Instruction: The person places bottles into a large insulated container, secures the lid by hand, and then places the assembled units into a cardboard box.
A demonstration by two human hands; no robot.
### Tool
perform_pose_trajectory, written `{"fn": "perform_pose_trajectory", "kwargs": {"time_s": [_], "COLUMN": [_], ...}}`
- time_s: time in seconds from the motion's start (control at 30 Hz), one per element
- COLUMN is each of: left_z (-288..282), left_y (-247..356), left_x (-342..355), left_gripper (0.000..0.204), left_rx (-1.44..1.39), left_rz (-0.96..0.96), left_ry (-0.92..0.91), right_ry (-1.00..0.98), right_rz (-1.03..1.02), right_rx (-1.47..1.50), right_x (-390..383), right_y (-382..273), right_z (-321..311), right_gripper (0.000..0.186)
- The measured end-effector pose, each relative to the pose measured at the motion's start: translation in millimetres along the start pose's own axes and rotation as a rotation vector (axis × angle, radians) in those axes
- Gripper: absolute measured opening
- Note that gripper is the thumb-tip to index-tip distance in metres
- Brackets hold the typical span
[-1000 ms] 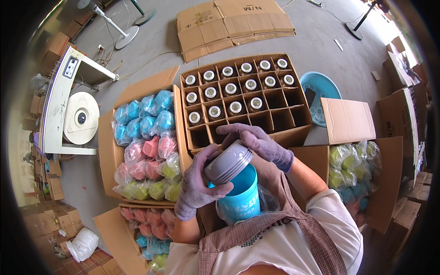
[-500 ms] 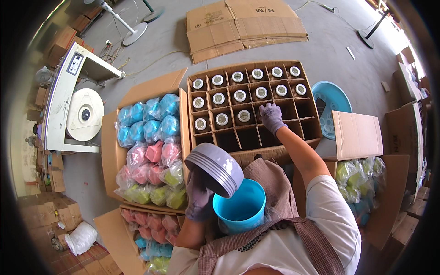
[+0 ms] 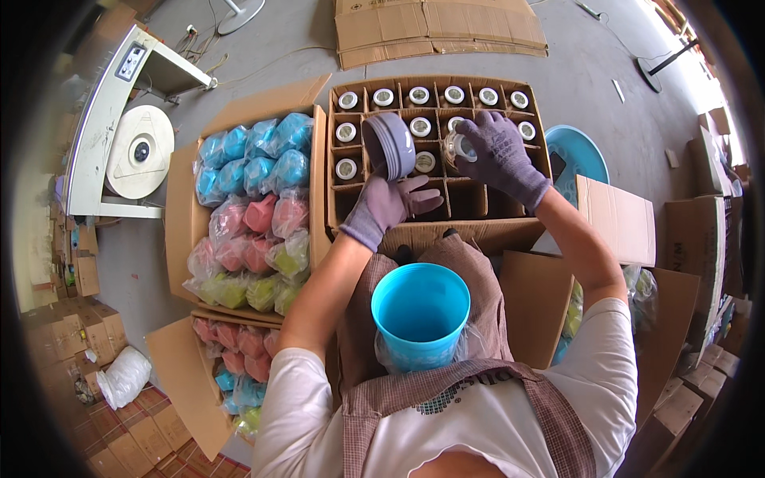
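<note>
My left hand [image 3: 386,205], gloved in purple-grey, supports a wide lavender-grey ridged ring [image 3: 390,146] above the left part of the divided carton [image 3: 446,233]; several fingers stretch to the right. My right hand [image 3: 500,155], in a matching glove, grips a clear glass jar [image 3: 457,151] over the carton's nearer rows. That jar is tilted, and the fingers partly cover it. Upright jars with white-rimmed tops, such as this jar [image 3: 419,95], stand in the cardboard compartments. A blue bucket [image 3: 420,315] sits at my lap.
To the left, a carton [image 3: 183,231] holds bagged blue, pink and green pieces. Another open carton [image 3: 187,390] stands below it. A blue basin [image 3: 580,151] lies right of the divided carton. Flattened cardboard [image 3: 438,32] rests on the floor beyond; a white machine [image 3: 107,119] stands far left.
My left hand has moved forward from beside the bucket to over the carton, carrying the ring. My right hand has risen from a compartment, and a glass jar now shows in it.
</note>
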State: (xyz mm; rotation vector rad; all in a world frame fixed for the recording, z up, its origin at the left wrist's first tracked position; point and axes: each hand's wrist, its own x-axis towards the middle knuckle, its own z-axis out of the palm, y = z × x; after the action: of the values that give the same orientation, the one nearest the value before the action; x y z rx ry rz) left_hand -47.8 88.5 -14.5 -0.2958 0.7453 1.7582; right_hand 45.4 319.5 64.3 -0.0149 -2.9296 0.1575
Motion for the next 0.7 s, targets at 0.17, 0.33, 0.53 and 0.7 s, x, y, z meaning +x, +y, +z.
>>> {"fn": "perform_pose_trajectory", "kwargs": {"time_s": [0.17,0.33,0.53,0.7], "left_z": [33.8,61.3,48.7,27.6], "left_y": [2.5,-14.5,-46.4,-63.4], "left_x": [-23.4,-90.5,-122.9,-150.2], "left_gripper": [0.056,0.047,0.046,0.036], "left_rx": [0.807,1.168,0.009,0.462], "left_rz": [0.428,0.889,0.614,0.762], "left_ry": [-0.124,-0.086,-0.504,-0.363], "right_ry": [0.265,0.172,0.392,0.012], "right_rz": [-0.345,-0.574,-0.151,-0.009], "right_rx": [-0.026,-0.051,0.492,1.169], "right_x": [-19.7,-65.0,-32.5,-36.9], "right_y": [-83.6,-133.1,-98.6,-105.6], "right_z": [-120.5,-152.4,-137.3,-113.1], "right_gripper": [0.037,0.039,0.066,0.065]}}
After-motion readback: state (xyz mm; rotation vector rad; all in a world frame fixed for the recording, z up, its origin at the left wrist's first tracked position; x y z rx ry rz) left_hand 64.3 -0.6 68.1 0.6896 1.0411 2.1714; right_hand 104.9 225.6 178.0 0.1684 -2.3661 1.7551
